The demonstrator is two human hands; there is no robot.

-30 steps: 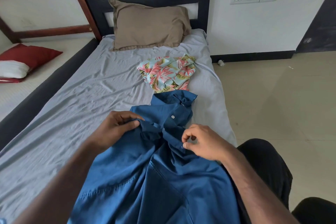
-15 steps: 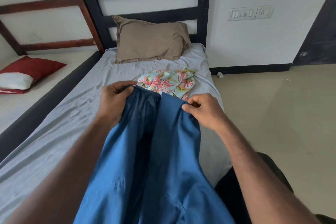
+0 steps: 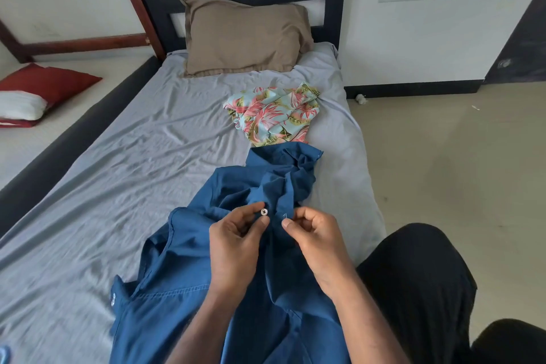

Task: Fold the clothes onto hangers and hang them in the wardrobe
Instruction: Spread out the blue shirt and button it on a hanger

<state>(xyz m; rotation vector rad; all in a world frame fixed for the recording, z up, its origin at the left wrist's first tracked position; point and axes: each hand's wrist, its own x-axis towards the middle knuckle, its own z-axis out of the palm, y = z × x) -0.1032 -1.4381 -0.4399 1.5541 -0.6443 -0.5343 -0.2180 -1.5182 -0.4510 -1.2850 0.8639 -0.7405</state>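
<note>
A dark blue cotton button-up shirt [image 3: 236, 289] lies lengthwise on the grey-sheeted bed [image 3: 118, 171], its collar pointing to 12 o'clock. The left hand [image 3: 233, 245] pinches the shirt's placket between thumb and forefinger just under a small white button [image 3: 263, 211]. The right hand [image 3: 316, 239], close by at 3 o'clock of it, pinches the opposite placket edge. A crumpled floral-print garment [image 3: 274, 112] lies just beyond the collar, and a tan pillow [image 3: 242, 35] sits at the headboard.
</note>
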